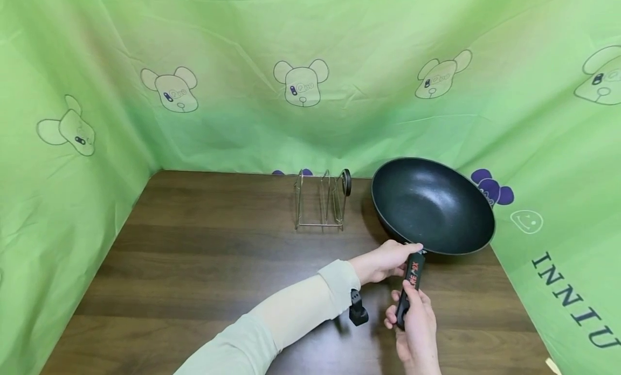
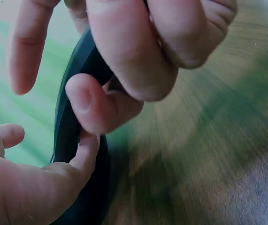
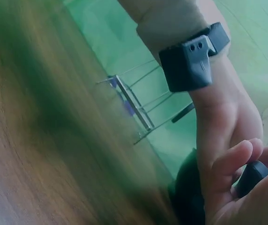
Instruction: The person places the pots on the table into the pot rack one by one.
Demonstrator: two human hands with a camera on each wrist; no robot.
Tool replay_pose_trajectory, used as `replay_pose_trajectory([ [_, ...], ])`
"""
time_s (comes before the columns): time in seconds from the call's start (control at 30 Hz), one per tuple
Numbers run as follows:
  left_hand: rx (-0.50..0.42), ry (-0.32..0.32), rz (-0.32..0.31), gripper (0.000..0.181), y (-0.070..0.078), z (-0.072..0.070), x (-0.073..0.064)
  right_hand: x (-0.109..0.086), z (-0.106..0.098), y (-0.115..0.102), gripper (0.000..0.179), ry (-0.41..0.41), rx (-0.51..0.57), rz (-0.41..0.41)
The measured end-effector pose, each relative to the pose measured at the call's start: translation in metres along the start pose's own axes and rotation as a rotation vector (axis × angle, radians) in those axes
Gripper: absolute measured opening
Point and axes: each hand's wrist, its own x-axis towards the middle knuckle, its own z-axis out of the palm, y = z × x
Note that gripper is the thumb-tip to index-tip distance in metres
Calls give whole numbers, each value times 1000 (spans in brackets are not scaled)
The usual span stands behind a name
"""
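A deep black wok is tilted, its inside turned toward me, with its black handle pointing at me. My left hand holds the handle close to the pan, thumb across the top and fingers underneath. Nearer to me, my right hand grips the end of the same handle with the thumb lying along it. Curled fingers surround the dark handle in the left wrist view. In the right wrist view the rounded handle end pokes out between the fingers, below the other wrist's black camera.
To the left of the wok, a metal wire rack stands near the back edge of the brown wooden table, with a black round piece on its right side. Green printed cloth hangs behind and along both sides.
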Motion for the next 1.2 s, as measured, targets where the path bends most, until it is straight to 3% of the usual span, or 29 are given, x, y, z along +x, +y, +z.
replay_pose_trajectory([
  [0.23,-22,-24,-15,26,-2,5,4,-1,-2,1,29,-71,57,26],
  [0.47,-54,-4,-55,22,-5,10,13,5,-5,3,28,-132,113,59],
  [0.7,-61,57,-100,20,-10,25,22,10,-13,6,31,-163,147,61],
  [0.87,-94,41,-102,18,-13,27,27,11,-18,8,36,-212,182,64],
  [1.0,-130,20,-84,16,-15,25,29,14,-26,11,34,-376,280,31],
  [1.13,-137,5,-65,15,-17,24,32,18,-33,13,35,-615,468,18],
  [1.2,-128,-5,-64,19,-17,24,33,20,-33,14,37,-693,551,31],
])
